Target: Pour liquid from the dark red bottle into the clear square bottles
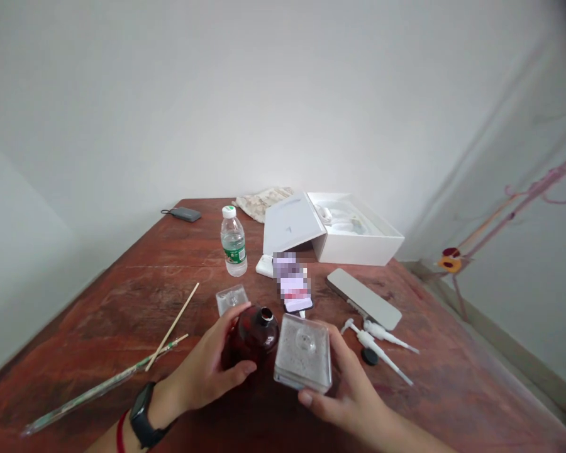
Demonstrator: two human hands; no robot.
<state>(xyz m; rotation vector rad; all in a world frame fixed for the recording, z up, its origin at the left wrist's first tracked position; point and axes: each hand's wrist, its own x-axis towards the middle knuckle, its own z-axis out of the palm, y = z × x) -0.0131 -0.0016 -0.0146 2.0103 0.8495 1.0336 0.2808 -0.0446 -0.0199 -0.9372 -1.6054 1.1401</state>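
Note:
My left hand (207, 371) is wrapped round a dark red round bottle (253, 340) with an open metal neck, standing on the wooden table (136, 283). My right hand (349, 390) holds a clear square container (303, 360) with pale grainy contents, just right of the bottle and touching it. A black watch and a red band sit on my left wrist. A clear square lid (232, 298) lies just behind the bottle.
A water bottle (234, 242), a phone (295, 286), an open white box (339, 229), a flat silver case (364, 298), two white pump nozzles (382, 343), a black cap (370, 357), chopsticks (172, 327), a wrapped stick (99, 390), a dark pouch (185, 214) and a cloth (264, 200).

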